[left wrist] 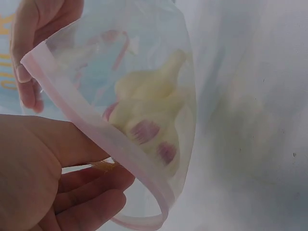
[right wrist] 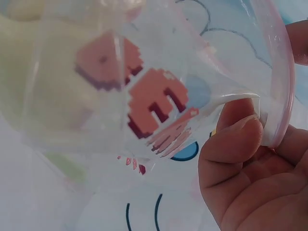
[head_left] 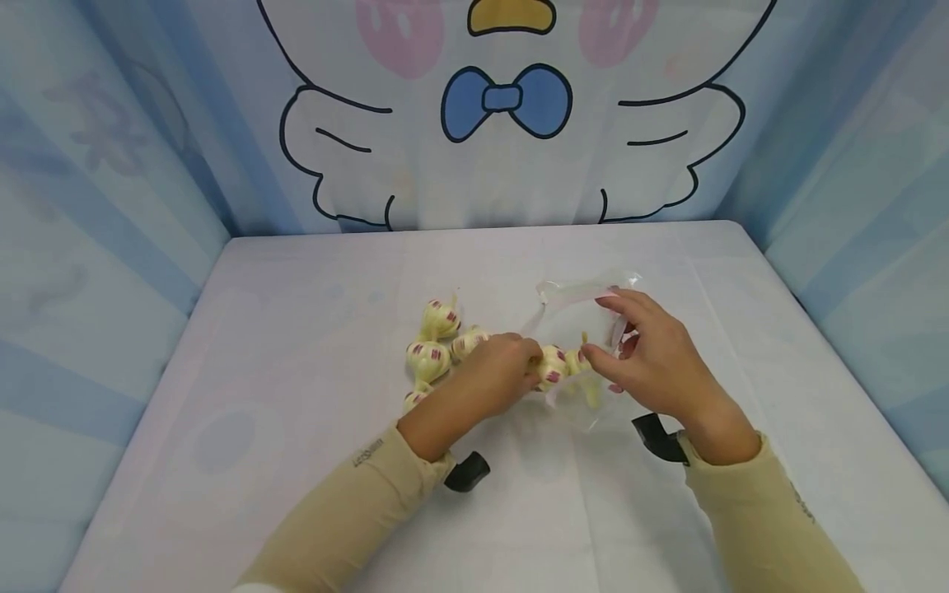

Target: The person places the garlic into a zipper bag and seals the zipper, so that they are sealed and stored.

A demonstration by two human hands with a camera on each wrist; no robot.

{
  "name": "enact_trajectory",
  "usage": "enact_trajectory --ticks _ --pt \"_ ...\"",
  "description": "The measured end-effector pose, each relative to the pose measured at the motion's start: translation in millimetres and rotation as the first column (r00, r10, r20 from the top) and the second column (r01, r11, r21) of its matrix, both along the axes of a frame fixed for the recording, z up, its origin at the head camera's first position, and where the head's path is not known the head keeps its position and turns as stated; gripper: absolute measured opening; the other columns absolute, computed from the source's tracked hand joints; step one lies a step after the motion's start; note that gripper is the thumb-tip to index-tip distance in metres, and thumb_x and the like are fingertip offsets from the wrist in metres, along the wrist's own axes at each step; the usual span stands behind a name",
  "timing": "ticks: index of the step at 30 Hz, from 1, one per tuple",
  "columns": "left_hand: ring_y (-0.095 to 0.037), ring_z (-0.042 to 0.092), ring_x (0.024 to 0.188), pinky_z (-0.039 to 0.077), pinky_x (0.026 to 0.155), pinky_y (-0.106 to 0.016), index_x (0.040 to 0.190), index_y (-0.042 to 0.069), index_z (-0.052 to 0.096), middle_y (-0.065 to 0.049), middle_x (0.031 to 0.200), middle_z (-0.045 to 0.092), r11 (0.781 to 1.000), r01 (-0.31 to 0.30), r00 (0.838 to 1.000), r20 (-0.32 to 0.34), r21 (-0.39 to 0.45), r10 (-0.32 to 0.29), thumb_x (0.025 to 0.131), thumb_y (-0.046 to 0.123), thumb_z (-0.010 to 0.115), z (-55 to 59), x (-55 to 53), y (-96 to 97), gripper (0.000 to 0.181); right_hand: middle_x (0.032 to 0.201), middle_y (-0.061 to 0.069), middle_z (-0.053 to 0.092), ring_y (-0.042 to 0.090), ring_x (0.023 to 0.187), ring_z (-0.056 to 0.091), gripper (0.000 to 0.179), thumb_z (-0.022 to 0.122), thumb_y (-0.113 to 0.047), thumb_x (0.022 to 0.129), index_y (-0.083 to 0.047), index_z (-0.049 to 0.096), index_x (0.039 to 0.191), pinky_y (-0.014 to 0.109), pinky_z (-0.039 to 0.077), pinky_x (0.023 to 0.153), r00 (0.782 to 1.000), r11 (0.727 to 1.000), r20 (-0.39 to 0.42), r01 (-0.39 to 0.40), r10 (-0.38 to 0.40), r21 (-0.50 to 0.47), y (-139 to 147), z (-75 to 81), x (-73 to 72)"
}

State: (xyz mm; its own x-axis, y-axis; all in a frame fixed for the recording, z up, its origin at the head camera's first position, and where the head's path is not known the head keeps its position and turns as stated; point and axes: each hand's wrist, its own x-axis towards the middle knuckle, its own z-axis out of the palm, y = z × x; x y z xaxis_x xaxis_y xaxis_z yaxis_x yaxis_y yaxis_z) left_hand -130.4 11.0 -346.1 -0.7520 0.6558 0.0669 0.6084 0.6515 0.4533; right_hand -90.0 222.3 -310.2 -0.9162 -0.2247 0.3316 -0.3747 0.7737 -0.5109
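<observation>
My left hand (head_left: 498,372) is at the mouth of a clear plastic zip bag (head_left: 574,317), its thumb and fingers pinching the brown root end of a cream garlic bulb (left wrist: 149,130) with purple patches. Another garlic bulb (left wrist: 147,84) lies deeper inside, seen through the plastic. The bag has a pink rim and red print. On the opposite side, my right hand (head_left: 663,354) pinches the bag's edge between thumb and fingertip, clearest in the right wrist view. Left of my left hand, several more garlic bulbs (head_left: 427,361) sit on the white cloth, one partly behind the forearm.
A white cloth covers the table (head_left: 296,461). Pale blue patterned curtains (head_left: 96,247) close in the sides, and a cartoon backdrop with a blue bow (head_left: 504,100) stands behind the far edge. A black curved mount (head_left: 469,472) sits at my left wrist, and a matching one at the right.
</observation>
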Motion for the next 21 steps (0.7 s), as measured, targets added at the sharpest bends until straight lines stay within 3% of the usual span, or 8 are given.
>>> enact_trajectory --ticks 2,5,10,15,21 --pt "-0.018 0.063 0.084 0.051 0.072 -0.026 0.107 0.004 0.072 -0.007 0.097 0.069 0.999 -0.009 1.000 0.028 0.033 0.008 0.093 0.013 0.074 -1.8 -0.9 -0.1 0.017 0.135 0.018 0.054 0.021 0.074 0.058 0.056 0.079 -0.011 0.084 0.004 0.056 0.133 0.030 0.056 0.063 1.000 1.000 0.003 -0.002 0.002 -0.006 -0.8 -1.4 -0.1" --pt "-0.017 0.066 0.090 0.052 0.075 -0.025 0.117 0.003 0.070 -0.007 0.104 0.071 0.996 -0.039 0.990 0.142 0.078 0.027 0.094 0.012 0.071 -3.2 -2.2 -1.0 0.025 0.134 0.018 0.054 0.020 0.075 0.058 0.056 0.079 -0.010 0.084 0.004 0.057 0.133 0.036 0.057 0.065 1.000 1.000 0.003 -0.008 0.008 -0.011 -1.3 -3.6 -0.3" --pt "-0.019 0.065 0.111 0.054 0.086 -0.027 0.133 0.004 0.062 -0.009 0.123 0.068 0.990 -0.090 0.937 0.346 0.107 0.048 0.097 0.013 0.067 -3.7 -3.8 -1.8 0.037 0.137 0.018 0.053 0.019 0.075 0.058 0.055 0.078 -0.009 0.084 0.004 0.056 0.133 0.036 0.058 0.066 1.000 0.999 0.008 -0.015 0.015 -0.031 -2.7 -7.6 -1.1" --pt "-0.019 0.061 0.117 0.051 0.092 -0.030 0.136 0.004 0.061 -0.007 0.132 0.064 0.988 -0.102 0.908 0.417 0.113 0.046 0.103 0.015 0.055 -5.3 -3.6 0.9 0.035 0.138 0.019 0.053 0.019 0.076 0.057 0.054 0.079 -0.004 0.082 0.004 0.059 0.130 0.026 0.056 0.069 0.999 0.997 -0.023 -0.026 0.025 -0.074 -7.1 -11.6 -2.7" --pt "-0.017 0.060 0.101 0.049 0.082 -0.031 0.140 0.005 0.058 -0.006 0.136 0.061 0.979 -0.147 0.881 0.469 0.143 0.064 0.107 0.019 0.046 -7.0 -0.8 5.3 0.038 0.135 0.020 0.056 0.020 0.076 0.058 0.047 0.076 0.002 0.082 0.004 0.062 0.126 0.022 0.053 0.070 0.998 0.994 -0.070 -0.013 0.005 -0.113 -12.4 -15.2 -4.4"
